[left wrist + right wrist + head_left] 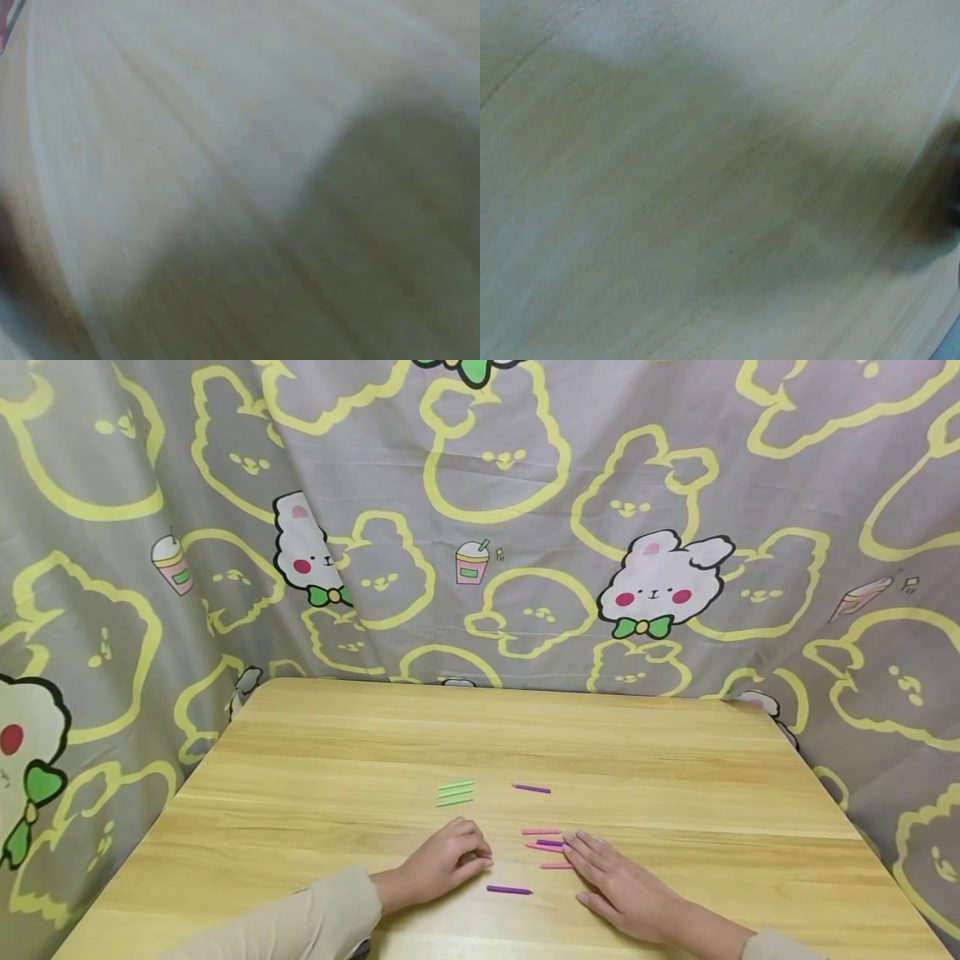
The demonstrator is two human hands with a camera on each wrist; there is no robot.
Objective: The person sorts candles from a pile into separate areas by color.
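In the head view my right hand (622, 887) lies over the table with its fingers straight. Its fingertips reach the right ends of a small group of thin sticks: an upper pink stick (541, 832), a purple stick (549, 842) lying over another pink one, and a lower pink stick (555, 866). My left hand (448, 860) rests to the left with fingers loosely bent, nothing visible in it. Beyond it lie several light green sticks (455, 793) side by side. One purple stick (532, 788) sits behind the group, and another purple stick (510, 890) lies in front, between the hands.
A wood-grain table (337, 735) carries everything. A grey curtain (525, 527) printed with cartoon animals hangs behind it and along both sides. Both wrist views show mainly tabletop (150, 150) with dark shadows across it.
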